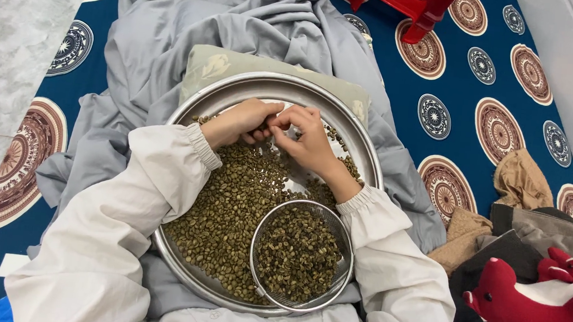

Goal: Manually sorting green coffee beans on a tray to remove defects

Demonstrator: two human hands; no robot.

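Left hand [241, 122]: curled over the far part of the tray, fingers bent inward toward the other hand; whether it gripped any beans could not be told.
Right hand [307, 137]: fingertips gathered in a pinch, touching the left hand's fingertips (what they pinched was too small to see).
Green beans [229, 211]: heaped on the round metal tray [196, 107] in the lap.
Wire sieve [301, 255]: resting on the tray's near side, holding more beans.
Tray support: a pale cushion [219, 65] on grey cloth [174, 32].
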